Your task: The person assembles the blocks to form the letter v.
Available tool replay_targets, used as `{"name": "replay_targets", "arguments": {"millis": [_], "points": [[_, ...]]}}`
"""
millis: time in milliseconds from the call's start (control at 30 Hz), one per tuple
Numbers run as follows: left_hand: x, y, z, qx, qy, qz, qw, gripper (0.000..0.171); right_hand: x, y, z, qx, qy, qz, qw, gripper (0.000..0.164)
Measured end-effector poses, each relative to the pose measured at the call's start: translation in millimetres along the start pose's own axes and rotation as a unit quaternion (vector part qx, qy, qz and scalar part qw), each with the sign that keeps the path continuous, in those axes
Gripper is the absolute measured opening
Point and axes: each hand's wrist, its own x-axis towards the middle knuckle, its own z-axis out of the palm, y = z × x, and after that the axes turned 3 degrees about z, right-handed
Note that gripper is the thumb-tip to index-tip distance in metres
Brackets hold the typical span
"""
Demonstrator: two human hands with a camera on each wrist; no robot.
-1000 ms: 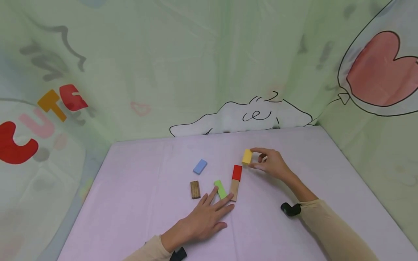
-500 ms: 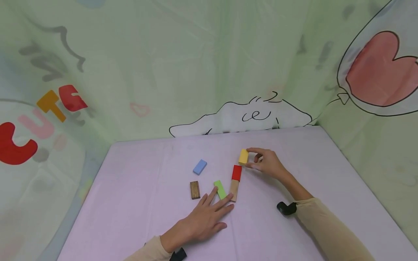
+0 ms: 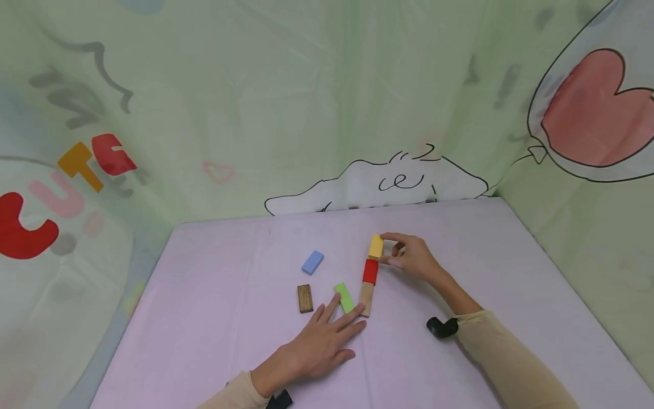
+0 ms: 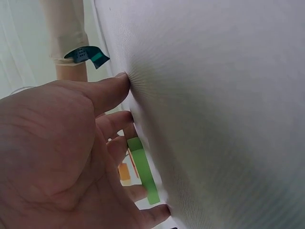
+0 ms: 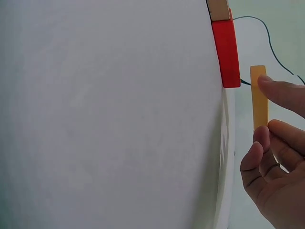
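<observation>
My right hand pinches a yellow block by its ends, just past the far end of a red block. In the right wrist view the yellow block is held off the table, apart from the red block. A light wooden block meets the red one end to end. My left hand rests on the table with fingers spread. Its fingertips are at a green block and the near end of the light wooden block. In the left wrist view the green block lies beyond the fingers.
A blue block and a dark brown wooden block lie left of the row. The table has a pale cloth on it. Printed curtains stand behind and at both sides.
My right hand has carried the yellow block to the left, in line with the red block's far end. The left hand and the other blocks have stayed put.
</observation>
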Motion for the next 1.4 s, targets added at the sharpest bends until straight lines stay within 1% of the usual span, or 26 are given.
{"name": "replay_targets", "arguments": {"millis": [200,500,767,1000,1233,1400], "points": [[-0.6,-1.3,1.9,-0.007,0.001,-0.002,1.0000,0.059,0.8,-1.5,3.3,-0.003,-0.007,0.001,1.000,0.055],[-1.0,-1.7,1.3,-0.004,0.000,-0.001,1.0000,0.059,2.6,-0.4,5.4,-0.007,-0.016,0.010,1.000,0.057],[1.0,-3.4,6.3,0.001,0.007,0.004,1.0000,0.059,3.8,-3.0,6.6,-0.006,-0.018,0.014,1.000,0.057],[1.9,-3.1,7.0,-0.008,0.003,0.002,1.0000,0.060,3.9,-2.7,6.5,-0.007,-0.026,0.017,1.000,0.056],[1.3,-3.3,7.3,0.000,0.006,0.003,1.0000,0.060,5.3,-2.5,6.8,-0.011,-0.037,0.024,0.999,0.056],[1.5,-3.2,6.9,-0.006,0.008,0.006,0.9999,0.060,5.8,-3.3,5.8,-0.012,-0.046,0.036,0.998,0.057]]}}
